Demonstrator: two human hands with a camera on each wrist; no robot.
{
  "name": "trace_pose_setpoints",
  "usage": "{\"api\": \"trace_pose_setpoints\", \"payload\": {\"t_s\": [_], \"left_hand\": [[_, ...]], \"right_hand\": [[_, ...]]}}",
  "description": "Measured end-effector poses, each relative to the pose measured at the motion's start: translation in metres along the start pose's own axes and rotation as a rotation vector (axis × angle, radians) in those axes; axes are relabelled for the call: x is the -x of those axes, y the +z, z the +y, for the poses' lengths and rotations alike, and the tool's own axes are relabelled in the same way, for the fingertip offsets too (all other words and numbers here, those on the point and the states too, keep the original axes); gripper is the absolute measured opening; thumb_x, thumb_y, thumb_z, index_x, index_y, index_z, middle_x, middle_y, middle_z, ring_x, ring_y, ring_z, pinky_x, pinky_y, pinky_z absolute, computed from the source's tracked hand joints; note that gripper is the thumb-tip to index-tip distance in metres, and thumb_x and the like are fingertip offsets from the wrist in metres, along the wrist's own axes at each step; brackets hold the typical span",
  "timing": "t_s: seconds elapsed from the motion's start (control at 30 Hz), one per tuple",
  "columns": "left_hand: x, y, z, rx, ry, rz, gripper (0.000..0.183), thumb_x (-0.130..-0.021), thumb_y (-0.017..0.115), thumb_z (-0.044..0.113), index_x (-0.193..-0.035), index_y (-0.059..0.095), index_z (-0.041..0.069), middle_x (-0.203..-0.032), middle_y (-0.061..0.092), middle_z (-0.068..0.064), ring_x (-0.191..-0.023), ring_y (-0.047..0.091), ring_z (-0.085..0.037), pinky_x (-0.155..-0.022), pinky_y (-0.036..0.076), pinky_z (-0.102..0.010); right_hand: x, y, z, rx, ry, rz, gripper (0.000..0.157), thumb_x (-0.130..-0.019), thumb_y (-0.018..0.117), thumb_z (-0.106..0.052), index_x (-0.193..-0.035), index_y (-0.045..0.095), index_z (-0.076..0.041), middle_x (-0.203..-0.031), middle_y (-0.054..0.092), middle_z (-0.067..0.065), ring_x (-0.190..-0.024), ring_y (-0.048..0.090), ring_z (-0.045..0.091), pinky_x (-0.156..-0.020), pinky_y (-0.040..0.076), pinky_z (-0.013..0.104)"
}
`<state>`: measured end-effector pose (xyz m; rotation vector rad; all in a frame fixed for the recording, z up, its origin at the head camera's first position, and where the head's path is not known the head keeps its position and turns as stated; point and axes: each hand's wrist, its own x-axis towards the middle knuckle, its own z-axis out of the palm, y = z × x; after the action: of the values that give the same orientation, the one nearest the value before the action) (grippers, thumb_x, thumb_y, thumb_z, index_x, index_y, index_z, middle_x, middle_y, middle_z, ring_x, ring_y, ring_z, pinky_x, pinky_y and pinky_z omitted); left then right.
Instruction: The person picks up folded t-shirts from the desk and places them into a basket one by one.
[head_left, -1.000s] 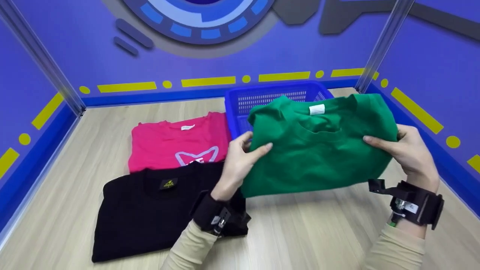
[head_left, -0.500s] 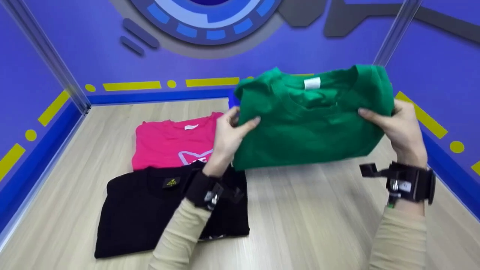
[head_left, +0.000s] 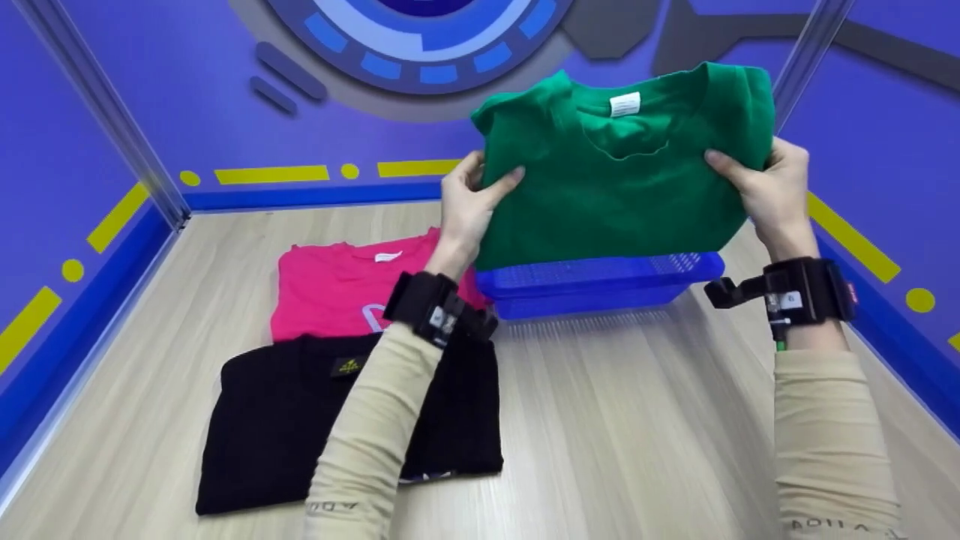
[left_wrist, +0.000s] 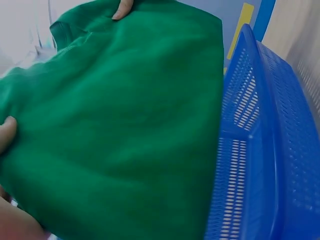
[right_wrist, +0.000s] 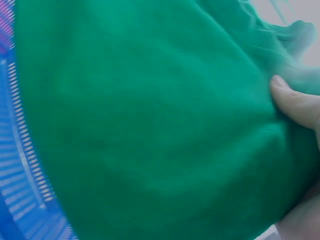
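A folded green T-shirt [head_left: 615,187] with a white neck label hangs in the air, held up between both hands. My left hand [head_left: 469,206] grips its left edge, thumb on the front and fingers behind. On the opposite edge, my right hand [head_left: 776,191] pinches the cloth the same way. Below and behind the shirt stands a blue perforated basket [head_left: 592,289], its back part hidden by the cloth. In the left wrist view the basket's wall [left_wrist: 280,150] shows beside the shirt's lower edge, and its inside is partly visible.
A folded pink T-shirt [head_left: 322,289] lies left of the basket. In front of it is a folded black T-shirt [head_left: 262,427], partly covered by the left forearm. Blue-purple panels [head_left: 390,142] enclose the wooden table [head_left: 600,442] at the back and sides.
Both hands have raised the green T-shirt and moved it away from me, from in front of the basket to above it. The basket's front wall has come into view. Pink and black shirts stay put.
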<state>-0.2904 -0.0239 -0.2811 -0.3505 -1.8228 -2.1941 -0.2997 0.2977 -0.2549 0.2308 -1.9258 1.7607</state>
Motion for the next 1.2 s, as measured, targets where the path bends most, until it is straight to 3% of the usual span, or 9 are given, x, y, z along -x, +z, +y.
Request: {"api": "trace_pose_setpoints", "payload": {"t_s": [0.27, 0.53, 0.73, 0.87, 1.1, 1.2], "left_hand": [[-0.008, 0.012, -0.042, 0.021, -0.017, 0.071, 0.026, -0.084, 0.072, 0.013, -0.106, 0.064, 0.002, -0.097, 0.071, -0.012, -0.083, 0.066, -0.012, -0.078, 0.053, -0.024], [-0.004, 0.004, -0.073, -0.042, -0.050, 0.086, 0.024, -0.083, 0.072, 0.011, -0.103, 0.064, 0.000, -0.096, 0.070, -0.014, -0.083, 0.065, -0.012, -0.076, 0.052, -0.023], [-0.001, 0.000, -0.084, -0.277, -0.037, 0.117, 0.025, -0.084, 0.072, 0.018, -0.102, 0.065, 0.003, -0.096, 0.069, -0.014, -0.087, 0.064, -0.016, -0.076, 0.049, -0.021], [0.001, -0.002, -0.092, -0.403, -0.027, 0.163, 0.025, -0.083, 0.074, 0.020, -0.100, 0.066, 0.004, -0.095, 0.069, -0.012, -0.088, 0.063, -0.019, -0.076, 0.049, -0.022], [0.007, 0.002, -0.102, -0.568, 0.038, 0.177, 0.024, -0.083, 0.073, 0.017, -0.101, 0.068, 0.001, -0.096, 0.069, -0.015, -0.092, 0.064, -0.024, -0.081, 0.052, -0.031], [0.009, 0.004, -0.103, -0.682, 0.055, 0.177, 0.030, -0.085, 0.070, 0.017, -0.109, 0.067, -0.001, -0.102, 0.068, -0.016, -0.099, 0.064, -0.027, -0.089, 0.050, -0.037]], "right_hand": [[-0.007, 0.011, 0.039, 0.067, 0.059, 0.039, 0.014, -0.074, 0.081, -0.013, -0.086, 0.073, -0.011, -0.077, 0.071, -0.013, -0.071, 0.066, 0.003, -0.067, 0.052, 0.015], [0.002, 0.010, 0.077, 0.269, 0.088, -0.002, 0.016, -0.078, 0.078, -0.024, -0.087, 0.070, -0.014, -0.076, 0.066, -0.021, -0.071, 0.065, -0.002, -0.068, 0.051, 0.014], [0.007, 0.008, 0.093, 0.292, 0.098, -0.035, 0.009, -0.080, 0.077, -0.021, -0.082, 0.068, -0.019, -0.078, 0.062, -0.022, -0.074, 0.061, -0.005, -0.069, 0.049, 0.012], [0.011, 0.011, 0.100, 0.307, 0.132, -0.064, 0.009, -0.082, 0.074, -0.019, -0.085, 0.067, -0.014, -0.073, 0.062, -0.024, -0.069, 0.061, -0.006, -0.065, 0.049, 0.012], [0.018, 0.011, 0.116, 0.381, 0.176, -0.109, 0.034, -0.084, 0.072, -0.033, -0.101, 0.065, -0.004, -0.077, 0.060, -0.026, -0.071, 0.060, -0.008, -0.066, 0.049, 0.011], [0.019, 0.012, 0.121, 0.441, 0.184, -0.122, 0.046, -0.084, 0.070, -0.040, -0.108, 0.064, -0.001, -0.085, 0.062, -0.020, -0.074, 0.059, -0.010, -0.069, 0.048, 0.012]]}}
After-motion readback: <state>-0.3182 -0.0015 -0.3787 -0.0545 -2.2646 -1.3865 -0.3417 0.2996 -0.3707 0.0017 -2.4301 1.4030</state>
